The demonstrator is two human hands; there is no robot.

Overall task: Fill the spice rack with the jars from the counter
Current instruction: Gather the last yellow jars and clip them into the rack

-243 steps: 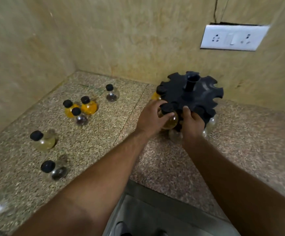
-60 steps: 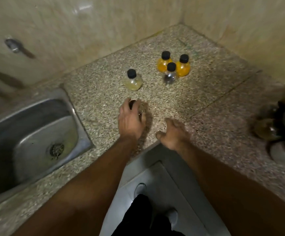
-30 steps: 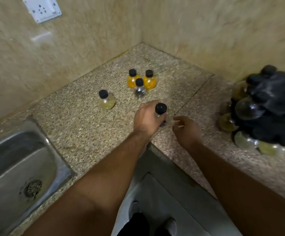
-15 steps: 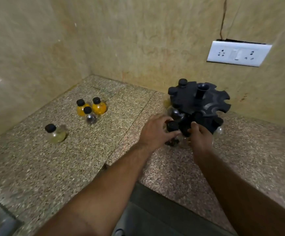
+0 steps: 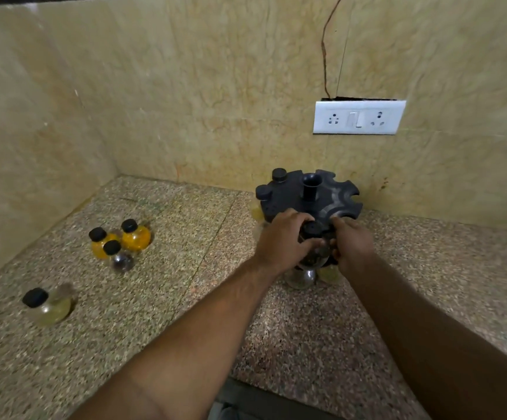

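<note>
– Since both hands meet at the near edge of the spice rack (image 5: 294,195), what does each one do?
– The left hand (image 5: 281,239) curls its fingers and thumb round a jar (image 5: 312,237) with a black cap. It holds the jar at a slot on the near side of the rack's top disc. The right hand (image 5: 353,247) has its fingers bent over the rack's rim, just right of that slot. I think it steadies the rack, so that it does not turn or slide when the jar's neck goes in. Whether it also touches the jar, I cannot tell.
– Why is the jar held by its round body?
– I judge the neck must be free, because the slot catches it under the cap.
– And what is left to do?
– Four jars stand on the counter (image 5: 200,298) to the left, well apart from the rack. Two orange jars (image 5: 137,237) are close together with a small clear jar (image 5: 120,260). One pale jar (image 5: 49,307) stands nearer, alone. Some slots on the right side look open, so the task seems about midway.
</note>
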